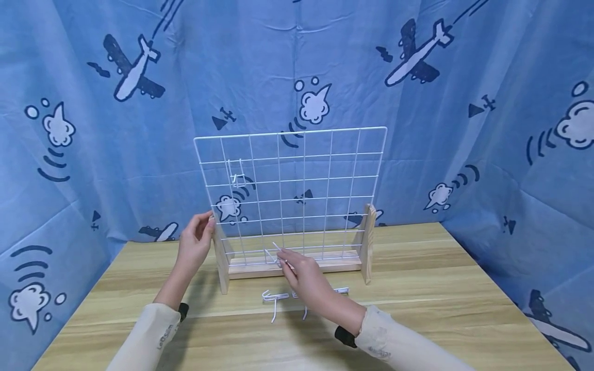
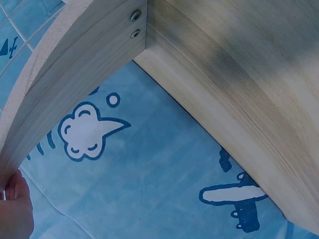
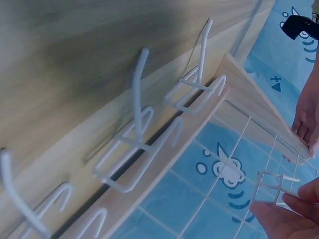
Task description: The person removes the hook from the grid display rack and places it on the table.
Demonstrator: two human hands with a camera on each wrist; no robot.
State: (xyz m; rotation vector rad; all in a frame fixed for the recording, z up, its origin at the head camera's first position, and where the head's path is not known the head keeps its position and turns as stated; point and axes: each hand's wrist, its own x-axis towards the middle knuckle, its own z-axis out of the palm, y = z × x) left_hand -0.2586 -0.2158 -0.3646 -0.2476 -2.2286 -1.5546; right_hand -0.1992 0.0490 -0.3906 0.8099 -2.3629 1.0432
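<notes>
A white wire grid panel (image 1: 291, 133) stands upright in a wooden stand (image 1: 297, 269). My left hand (image 1: 195, 239) grips the top of the stand's left side piece (image 1: 220, 260); in the left wrist view, fingers show at that wooden edge (image 2: 55, 74). Between the thumb and fingers of my right hand (image 1: 308, 278) is a white wire hook (image 3: 271, 181), held in front of the grid's lower part. Another white hook (image 1: 238, 180) hangs at the grid's upper left.
Several white wire hooks (image 3: 132, 144) lie on the wooden table (image 1: 417, 288) before the stand, partly hidden by my right arm in the head view. A blue curtain (image 1: 297, 62) with airplanes and clouds surrounds the table's back and sides.
</notes>
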